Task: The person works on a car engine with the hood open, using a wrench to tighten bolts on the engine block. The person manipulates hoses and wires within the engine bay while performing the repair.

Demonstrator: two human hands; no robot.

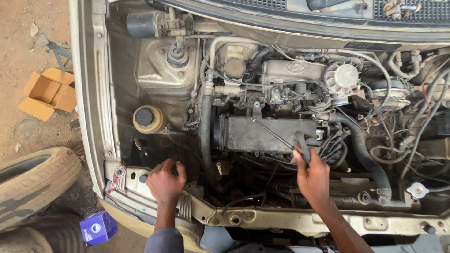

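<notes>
I look down into an open car engine bay. My right hand (311,177) grips a black tool handle (301,144) that points up toward the grey engine cover (267,133). My left hand (165,182) reaches down into the dark gap at the front left of the bay, beside a thick black hose (205,136); its fingers are curled and what they touch is hidden. A yellowish reservoir with a black cap (146,118) sits just above the left hand.
Hoses and wires (412,126) crowd the right side of the bay. The front crossmember (281,218) runs beneath both hands. On the dirt ground at left lie a worn tyre (35,180), an open cardboard box (49,93) and a small blue box (97,227).
</notes>
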